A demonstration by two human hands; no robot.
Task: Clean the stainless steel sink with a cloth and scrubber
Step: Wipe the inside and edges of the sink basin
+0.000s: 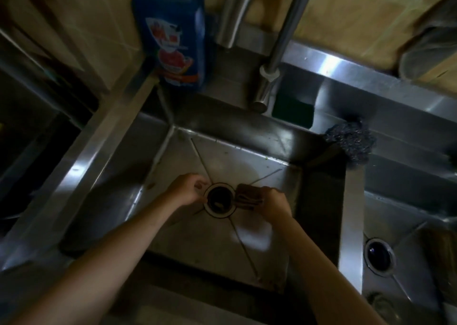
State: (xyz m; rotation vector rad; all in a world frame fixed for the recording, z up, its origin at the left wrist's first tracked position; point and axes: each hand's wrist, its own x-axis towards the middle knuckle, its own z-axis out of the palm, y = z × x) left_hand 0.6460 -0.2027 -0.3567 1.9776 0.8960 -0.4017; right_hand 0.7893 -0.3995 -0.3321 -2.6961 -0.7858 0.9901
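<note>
1. Both hands are down in the sink [123, 156], either side of the drain [218, 202].
2. Left hand [185, 188], at the drain's 9 o'clock, has curled fingers at the drain rim.
3. Right hand [272, 201], at 3 o'clock, grips a brown cloth [248, 197].
4. Scrubber [350, 141] sits on the divider at 2 o'clock.
5. Blue bottle [173, 32] stands at 11 o'clock, tap [274, 60] at 12.

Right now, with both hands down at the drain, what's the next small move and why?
Probably wipe the cloth around the drain rim. The right hand grips the cloth right beside the drain, and the left hand rests at its other edge, holding nothing that I can see. Small specks still dot the sink floor further back, so those likely come after.
</note>
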